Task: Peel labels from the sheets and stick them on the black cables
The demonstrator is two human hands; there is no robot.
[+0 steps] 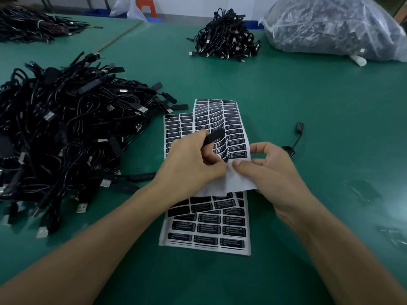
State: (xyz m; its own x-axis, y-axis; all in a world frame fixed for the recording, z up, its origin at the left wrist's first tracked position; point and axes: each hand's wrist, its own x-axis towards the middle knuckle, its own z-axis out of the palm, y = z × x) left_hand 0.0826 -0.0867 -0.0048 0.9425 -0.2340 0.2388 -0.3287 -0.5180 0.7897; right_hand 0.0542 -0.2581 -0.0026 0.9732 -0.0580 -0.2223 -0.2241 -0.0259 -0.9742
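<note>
Gripping black cable (217, 134) pointing up-right, left hand (189, 164); right hand (266, 170) pinches sheet (220, 115).

"LED CONTROLLER" on sheet labels (233, 230)

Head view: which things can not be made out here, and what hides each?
All in the head view.
- Small print on the black rectangular labels: too small.
- Black oblong piece: fingers of the left hand cover most of it.
- Corner of the lifted white paper sheet: under the right hand.
- Contents of the clear plastic bag: blurred by film, cut by the right edge.
- Dark shapes on the green table, right side: blurred.
</note>
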